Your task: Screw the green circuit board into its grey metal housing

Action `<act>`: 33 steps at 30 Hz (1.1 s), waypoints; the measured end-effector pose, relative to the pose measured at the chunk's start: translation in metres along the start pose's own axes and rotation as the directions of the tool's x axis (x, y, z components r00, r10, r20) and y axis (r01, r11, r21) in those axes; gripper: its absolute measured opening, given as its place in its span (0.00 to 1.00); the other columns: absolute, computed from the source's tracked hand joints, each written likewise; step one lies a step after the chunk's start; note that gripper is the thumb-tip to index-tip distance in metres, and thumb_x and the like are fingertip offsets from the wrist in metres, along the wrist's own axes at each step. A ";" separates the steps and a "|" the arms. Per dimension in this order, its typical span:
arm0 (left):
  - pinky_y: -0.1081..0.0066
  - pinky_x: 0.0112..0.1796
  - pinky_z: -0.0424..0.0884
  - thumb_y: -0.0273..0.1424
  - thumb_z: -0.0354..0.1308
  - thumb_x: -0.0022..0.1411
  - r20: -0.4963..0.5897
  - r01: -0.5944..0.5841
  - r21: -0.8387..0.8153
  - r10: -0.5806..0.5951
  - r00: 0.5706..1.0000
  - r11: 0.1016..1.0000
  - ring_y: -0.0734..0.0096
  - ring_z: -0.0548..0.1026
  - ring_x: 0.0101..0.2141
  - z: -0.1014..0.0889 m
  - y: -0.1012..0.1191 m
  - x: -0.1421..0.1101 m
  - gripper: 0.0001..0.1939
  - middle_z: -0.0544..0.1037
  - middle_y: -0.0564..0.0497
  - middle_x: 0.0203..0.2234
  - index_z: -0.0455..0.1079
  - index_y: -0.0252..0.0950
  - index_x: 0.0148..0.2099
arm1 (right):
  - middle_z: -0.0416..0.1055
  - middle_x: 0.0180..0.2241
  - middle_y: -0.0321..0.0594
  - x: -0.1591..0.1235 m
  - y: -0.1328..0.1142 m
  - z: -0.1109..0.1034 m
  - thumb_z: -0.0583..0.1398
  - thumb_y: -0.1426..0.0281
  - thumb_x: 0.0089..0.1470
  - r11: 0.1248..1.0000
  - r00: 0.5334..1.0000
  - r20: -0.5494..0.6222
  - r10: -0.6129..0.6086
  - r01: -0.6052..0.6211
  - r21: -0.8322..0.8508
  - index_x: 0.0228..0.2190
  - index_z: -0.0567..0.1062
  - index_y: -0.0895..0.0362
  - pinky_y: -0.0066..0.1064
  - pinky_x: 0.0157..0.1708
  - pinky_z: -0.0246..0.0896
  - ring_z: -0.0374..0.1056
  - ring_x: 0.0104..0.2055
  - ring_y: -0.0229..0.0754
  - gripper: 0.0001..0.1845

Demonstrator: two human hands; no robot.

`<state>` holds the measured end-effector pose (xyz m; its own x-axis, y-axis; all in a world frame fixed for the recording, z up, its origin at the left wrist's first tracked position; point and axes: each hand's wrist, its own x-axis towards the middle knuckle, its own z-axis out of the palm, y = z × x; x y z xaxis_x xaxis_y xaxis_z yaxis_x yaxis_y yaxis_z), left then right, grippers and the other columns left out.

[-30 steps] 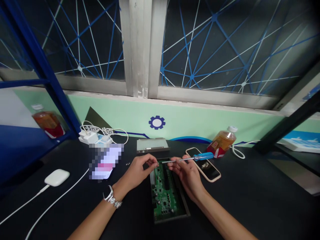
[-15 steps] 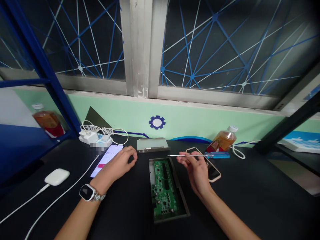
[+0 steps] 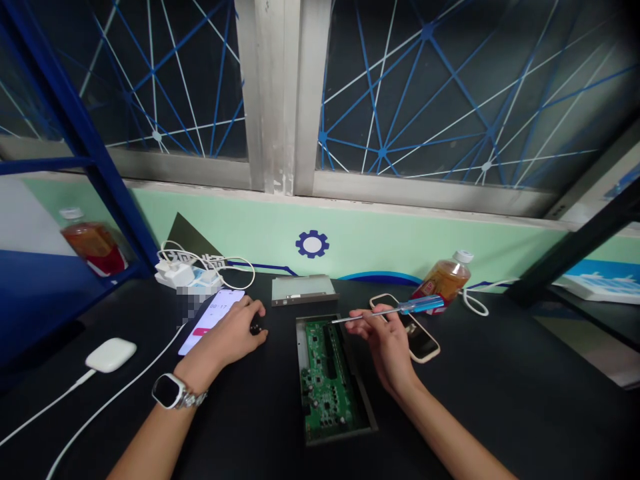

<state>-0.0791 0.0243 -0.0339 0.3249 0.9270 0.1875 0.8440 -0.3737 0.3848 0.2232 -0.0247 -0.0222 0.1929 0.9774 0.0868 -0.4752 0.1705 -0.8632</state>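
Note:
A green circuit board lies in an open dark case on the black table. My right hand grips a blue-handled screwdriver by its metal shaft, the tip pointing left above the board's far end. My left hand rests palm down on the table left of the case, fingers curled with the tips pressed down near some small screws. A watch sits on that wrist. What the fingertips hold, if anything, is hidden.
A lit phone lies just left of my left hand; a dark phone lies under the screwdriver. A grey metal cover, a drink bottle, chargers with cables and a white earbud case sit around. Another bottle stands far left.
My left hand left the board's far end and moved left to the table beside the lit phone. My right hand lifted the screwdriver off the board, then tilted it tip-down again.

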 end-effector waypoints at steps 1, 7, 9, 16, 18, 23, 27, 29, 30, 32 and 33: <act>0.64 0.39 0.68 0.36 0.58 0.56 -0.018 0.019 0.024 -0.019 1.000 1.000 0.59 0.71 0.38 0.001 0.001 -0.001 0.13 0.69 0.46 0.38 0.68 0.38 0.43 | 0.79 0.32 0.39 0.000 0.000 0.001 0.68 0.66 0.49 1.000 1.000 0.000 0.001 -0.001 -0.002 0.35 0.63 0.52 0.36 0.33 0.70 0.76 0.30 0.45 0.18; 0.64 0.38 0.65 0.26 0.53 0.59 -0.009 0.051 0.144 -0.050 0.999 0.988 0.59 0.72 0.36 0.012 0.003 -0.004 0.06 0.69 0.45 0.36 0.68 0.37 0.40 | 0.80 0.33 0.41 -0.001 -0.005 0.004 0.68 0.66 0.48 1.000 1.000 0.008 0.006 -0.005 -0.023 0.36 0.64 0.52 0.36 0.33 0.70 0.76 0.30 0.45 0.19; 0.66 0.36 0.64 0.23 0.51 0.59 -0.001 0.042 0.137 -0.042 0.999 0.990 0.62 0.71 0.33 0.014 0.003 -0.003 0.06 0.69 0.46 0.34 0.67 0.36 0.38 | 0.80 0.33 0.42 -0.001 -0.007 0.003 0.67 0.67 0.49 1.000 1.000 0.006 0.005 -0.004 -0.030 0.37 0.64 0.53 0.36 0.34 0.70 0.77 0.30 0.45 0.18; 0.67 0.35 0.65 0.22 0.52 0.58 0.003 0.029 0.080 -0.029 1.000 0.996 0.65 0.71 0.31 0.018 -0.004 0.000 0.06 0.70 0.49 0.32 0.66 0.37 0.35 | 0.79 0.31 0.43 0.009 -0.017 -0.004 0.67 0.66 0.49 0.993 0.998 0.025 0.050 -0.046 -0.112 0.39 0.64 0.54 0.36 0.31 0.71 0.76 0.29 0.46 0.20; 0.66 0.36 0.66 0.25 0.54 0.59 -0.009 0.020 0.084 -0.019 1.000 0.996 0.63 0.72 0.34 0.012 0.000 0.001 0.05 0.71 0.48 0.34 0.68 0.37 0.39 | 0.79 0.29 0.42 0.012 -0.024 -0.006 0.66 0.63 0.50 0.986 0.997 0.034 0.067 -0.061 -0.157 0.41 0.63 0.54 0.35 0.28 0.70 0.75 0.26 0.45 0.21; 0.61 0.45 0.67 0.30 0.49 0.67 -0.182 -0.082 0.076 0.095 0.979 0.994 0.58 0.71 0.43 -0.008 0.030 0.004 0.10 0.72 0.46 0.39 0.69 0.37 0.46 | 0.67 0.15 0.29 0.016 -0.037 -0.017 0.55 0.52 0.59 0.882 0.986 0.081 0.149 -0.095 -0.462 0.41 0.65 0.54 0.25 0.11 0.49 0.56 0.10 0.35 0.19; 0.61 0.48 0.68 0.30 0.47 0.69 -0.255 -0.165 -0.106 0.133 0.958 0.981 0.61 0.70 0.46 0.003 0.056 0.006 0.11 0.71 0.47 0.43 0.68 0.40 0.49 | 0.54 0.12 0.25 0.023 -0.030 -0.031 0.53 0.55 0.60 0.511 0.980 0.146 0.133 0.059 -0.858 0.29 0.65 0.55 0.25 0.15 0.42 0.50 0.12 0.32 0.17; 0.61 0.49 0.68 0.30 0.48 0.69 -0.241 -0.179 -0.199 0.129 0.962 0.963 0.61 0.69 0.48 0.019 0.066 0.005 0.12 0.71 0.47 0.46 0.67 0.40 0.51 | 0.58 0.15 0.29 0.023 -0.023 -0.035 0.54 0.60 0.60 0.248 0.980 0.172 0.102 0.142 -0.958 0.26 0.65 0.55 0.26 0.20 0.45 0.55 0.17 0.34 0.15; 0.61 0.50 0.68 0.30 0.49 0.69 -0.222 -0.190 -0.231 0.139 0.965 0.954 0.61 0.69 0.50 0.028 0.071 0.004 0.13 0.70 0.47 0.47 0.66 0.41 0.53 | 0.61 0.17 0.32 0.023 -0.020 -0.035 0.54 0.62 0.60 0.122 0.981 0.167 0.103 0.154 -0.980 0.26 0.66 0.56 0.28 0.22 0.46 0.57 0.19 0.35 0.14; 0.62 0.51 0.67 0.29 0.48 0.69 -0.182 -0.196 -0.272 0.150 0.972 0.942 0.62 0.69 0.49 0.042 0.077 0.003 0.14 0.70 0.47 0.47 0.66 0.41 0.55 | 0.67 0.21 0.36 0.020 -0.016 -0.033 0.54 0.64 0.59 -0.075 0.984 0.133 0.115 0.142 -0.987 0.29 0.69 0.55 0.29 0.24 0.45 0.62 0.23 0.39 0.10; 0.62 0.50 0.67 0.29 0.48 0.69 -0.172 -0.195 -0.286 0.150 0.974 0.938 0.63 0.70 0.48 0.047 0.080 0.002 0.15 0.70 0.47 0.47 0.66 0.41 0.55 | 0.70 0.23 0.38 0.018 -0.014 -0.032 0.54 0.64 0.58 -0.144 0.987 0.114 0.115 0.130 -0.981 0.30 0.70 0.55 0.30 0.25 0.45 0.65 0.24 0.40 0.09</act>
<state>0.0088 -0.0017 -0.0451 0.3690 0.8409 0.3959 0.6067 -0.5406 0.5828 0.2607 -0.0130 -0.0239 0.0380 0.9983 0.0431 0.9355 -0.0204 -0.3527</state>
